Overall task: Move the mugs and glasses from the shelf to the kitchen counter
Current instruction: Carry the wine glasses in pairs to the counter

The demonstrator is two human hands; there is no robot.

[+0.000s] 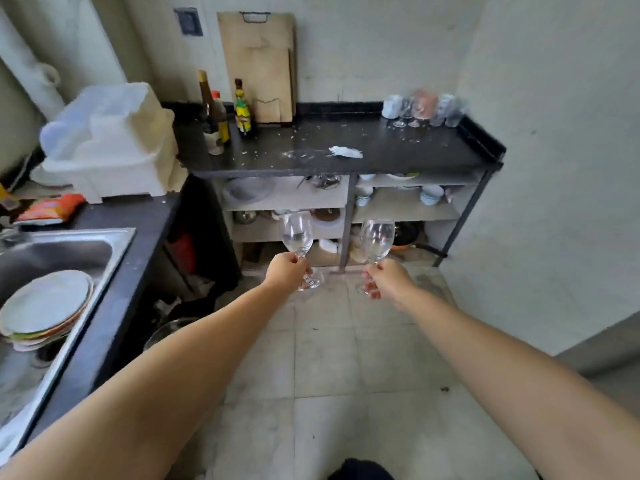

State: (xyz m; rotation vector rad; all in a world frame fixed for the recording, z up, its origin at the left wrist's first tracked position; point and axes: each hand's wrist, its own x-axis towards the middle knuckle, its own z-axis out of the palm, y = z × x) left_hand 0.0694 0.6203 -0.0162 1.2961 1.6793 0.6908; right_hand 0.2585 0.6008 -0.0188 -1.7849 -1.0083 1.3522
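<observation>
Two wine glasses are in our hands, both upright and in the air in front of the shelf unit, above the floor. Our left hand [287,273] grips the stem of the left glass [298,235], and our right hand [388,280] grips the stem of the right glass [376,239]; the fingers are curled around each stem.

We judge that we are in the carrying step: the glasses are off the shelf [405,206] but not yet on the worktop [346,140]. At the far right corner of the worktop stands a group of mugs and glasses [424,107], a little blurred.

Next we need to lift both glasses over the front edge and set them down beside that group, without knocking the ones that stand there. The bottles [221,112] stand near the far left corner.
</observation>
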